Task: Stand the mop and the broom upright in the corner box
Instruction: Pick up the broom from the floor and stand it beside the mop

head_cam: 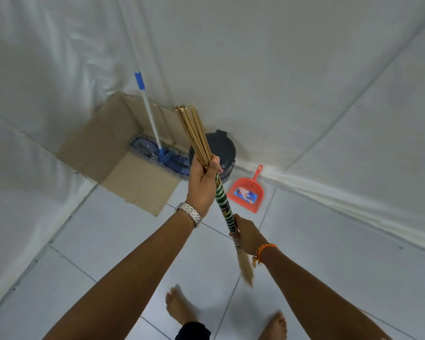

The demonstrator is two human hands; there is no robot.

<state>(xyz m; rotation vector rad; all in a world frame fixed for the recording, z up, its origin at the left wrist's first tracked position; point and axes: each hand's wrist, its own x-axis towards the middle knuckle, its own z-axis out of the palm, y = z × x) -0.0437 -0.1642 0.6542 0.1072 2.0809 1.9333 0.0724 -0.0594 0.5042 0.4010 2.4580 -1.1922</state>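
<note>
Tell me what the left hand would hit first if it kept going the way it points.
Most likely the dark bin just beyond the left hand, which grips the broom. Depth is unclear, so the box edge could come close too.

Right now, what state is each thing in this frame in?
Mop: standing in the box, head down, handle leaning on the wall.
Cardboard box: open, in the corner.
Broom: off the floor, outside the box.
Left hand: closed on the broom's sticks.
Right hand: closed on the broom's wrapped handle.
Dustpan: lying on the floor.
Bin: lid shut.
</note>
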